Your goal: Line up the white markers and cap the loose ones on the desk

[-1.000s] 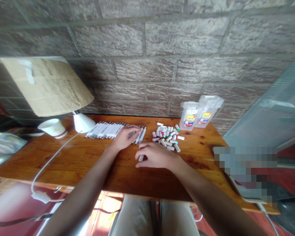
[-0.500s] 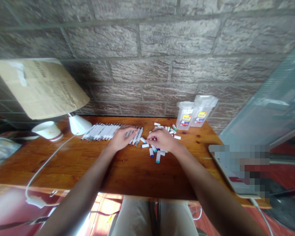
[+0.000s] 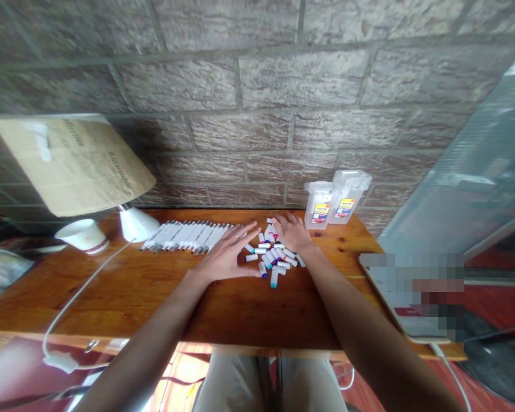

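**Between two hands, a heap of marker caps**

On the wooden table point(image 3: 133, 297), short white caps point(image 3: 277, 255) with coloured ends lie in a loose heap, some on their sides across one another. The left hand point(image 3: 229, 257) is at the near-left edge of the heap, fingers spread wide and thumb well apart, with nothing visible in its grasp. The right hand point(image 3: 292, 233) lies palm down over the far right part, its fingers reaching forward and fairly close together; whether it has hold of a cap underneath, I cannot tell.

Just left of the left hand runs a row of markers point(image 3: 184, 236), side by side and slanted. Two clear containers point(image 3: 319, 200) stand upright beyond the right hand, against the wall.

My reading is that the step in hand is shifting the caps about as a group rather than picking one out. Such a move calls for both hands low on the table, with the left hand's fingertips clear of the markers so the row keeps its order.
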Demonstrator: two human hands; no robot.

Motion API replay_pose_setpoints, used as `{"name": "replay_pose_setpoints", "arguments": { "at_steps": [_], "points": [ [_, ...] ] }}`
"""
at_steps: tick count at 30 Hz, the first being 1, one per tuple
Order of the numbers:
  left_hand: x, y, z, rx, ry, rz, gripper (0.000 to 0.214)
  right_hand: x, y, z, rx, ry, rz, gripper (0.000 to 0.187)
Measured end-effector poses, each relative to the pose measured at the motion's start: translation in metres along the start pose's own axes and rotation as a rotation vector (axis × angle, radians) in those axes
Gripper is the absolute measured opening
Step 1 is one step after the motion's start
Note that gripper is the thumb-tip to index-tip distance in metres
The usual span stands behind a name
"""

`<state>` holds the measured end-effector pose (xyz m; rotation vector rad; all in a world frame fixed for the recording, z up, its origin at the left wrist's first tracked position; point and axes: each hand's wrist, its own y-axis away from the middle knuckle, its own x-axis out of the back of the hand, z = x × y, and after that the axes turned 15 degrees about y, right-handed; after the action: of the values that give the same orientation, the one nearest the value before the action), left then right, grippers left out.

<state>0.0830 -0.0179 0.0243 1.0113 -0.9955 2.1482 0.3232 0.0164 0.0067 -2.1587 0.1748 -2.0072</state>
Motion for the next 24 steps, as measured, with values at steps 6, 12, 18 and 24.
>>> {"name": "replay_pose_setpoints", "arguments": {
  "at_steps": [6, 12, 18, 24],
  "points": [
    [-0.028, -0.009, 0.029, -0.090, -0.059, -0.043, 0.128, 0.005, 0.000, -0.005, 0.101, -0.020, -0.041, 0.056],
    [-0.057, -0.017, 0.049, -0.070, -0.179, -0.054, 0.108, 0.009, 0.002, 0.002, 0.075, -0.073, 0.031, 0.055],
    [-0.064, -0.014, 0.039, 0.053, -0.200, -0.058, 0.087, 0.006, -0.001, -0.001, 0.169, -0.051, -0.013, 0.050],
    [-0.065, -0.013, 0.037, 0.091, -0.167, -0.115, 0.079, 0.007, -0.004, 0.004, 0.131, -0.037, -0.029, 0.051]
  ]
}}
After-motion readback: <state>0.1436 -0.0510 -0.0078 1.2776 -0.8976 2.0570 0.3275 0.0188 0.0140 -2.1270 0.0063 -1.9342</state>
